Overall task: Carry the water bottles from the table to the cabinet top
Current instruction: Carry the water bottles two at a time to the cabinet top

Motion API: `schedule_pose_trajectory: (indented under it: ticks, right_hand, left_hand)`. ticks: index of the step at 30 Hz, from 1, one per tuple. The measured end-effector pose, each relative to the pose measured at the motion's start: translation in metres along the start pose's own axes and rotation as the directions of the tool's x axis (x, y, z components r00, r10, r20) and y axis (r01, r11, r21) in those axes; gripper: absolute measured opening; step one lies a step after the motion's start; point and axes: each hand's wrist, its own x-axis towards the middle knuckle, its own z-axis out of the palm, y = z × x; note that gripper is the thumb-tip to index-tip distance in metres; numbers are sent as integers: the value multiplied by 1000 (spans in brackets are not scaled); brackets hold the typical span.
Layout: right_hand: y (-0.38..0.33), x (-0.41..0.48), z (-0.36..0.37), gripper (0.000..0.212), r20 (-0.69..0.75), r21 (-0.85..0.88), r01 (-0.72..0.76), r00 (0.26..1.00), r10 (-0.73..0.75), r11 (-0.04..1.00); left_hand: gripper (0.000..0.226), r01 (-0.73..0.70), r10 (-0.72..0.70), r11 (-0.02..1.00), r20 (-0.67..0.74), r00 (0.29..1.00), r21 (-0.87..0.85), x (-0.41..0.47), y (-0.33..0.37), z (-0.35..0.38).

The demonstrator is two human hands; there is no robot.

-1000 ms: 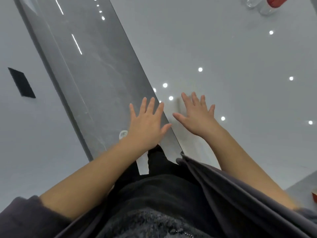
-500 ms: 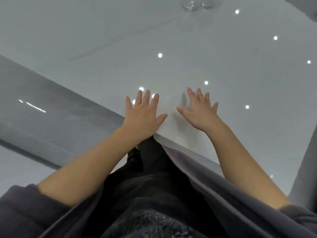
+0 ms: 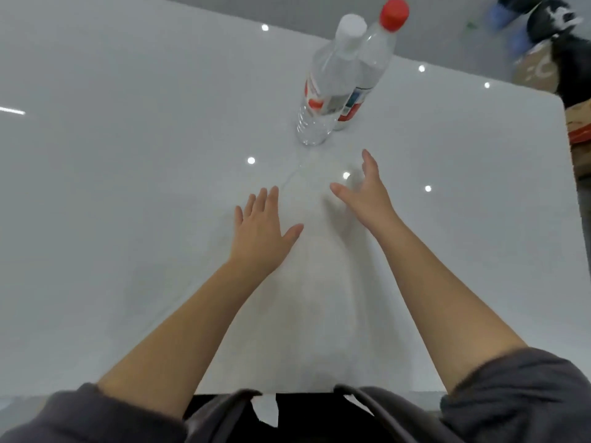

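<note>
Two clear water bottles stand upright and touching on the glossy white table [image 3: 128, 187]. The nearer bottle [image 3: 326, 87] has a white cap and a red-and-white label. Behind it to the right, partly hidden, stands the red-capped bottle [image 3: 375, 59]. My left hand [image 3: 260, 231] hovers flat over the table, fingers spread, holding nothing. My right hand [image 3: 364, 190] is further forward, palm turned inward with fingers apart, a short way in front of the bottles and not touching them.
The table's far edge runs just behind the bottles and its right edge is at the frame's right. Beyond the right corner sit cardboard boxes [image 3: 579, 123] and dark and blue objects [image 3: 540, 24] on the floor. No cabinet is in view.
The view has swung up and onto the table, bringing both bottles fully into sight and closer. Both hands have moved forward over the table, and the right hand has turned onto its edge.
</note>
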Motion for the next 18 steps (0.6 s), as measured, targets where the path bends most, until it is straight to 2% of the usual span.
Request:
schedule_pose_trajectory:
  ticks: [4, 6, 11, 16, 18]
  right_hand:
    - [-23, 56, -5, 92, -149, 266, -58, 984, 101, 962]
    - [-27, 79, -10, 92, -165, 310, -47, 981, 103, 950]
    - [-37, 122, -19, 79, -121, 321, 70, 992, -33, 945]
    - [-39, 161, -30, 71, -71, 168, 79, 995, -67, 983]
    - [-40, 157, -32, 53, -51, 181, 98, 995, -90, 979]
  left_hand:
    - [86, -177, 177, 970, -16, 984, -167, 75, 6, -27]
    - [91, -210, 214, 938, -18, 977, -277, 104, 13, -33]
    - [94, -234, 235, 843, -60, 970, -484, 173, 30, -42]
    - [59, -265, 274, 825, -57, 960, -499, 200, 41, -47]
    - [56, -273, 289, 823, -46, 956, -499, 201, 31, -50]
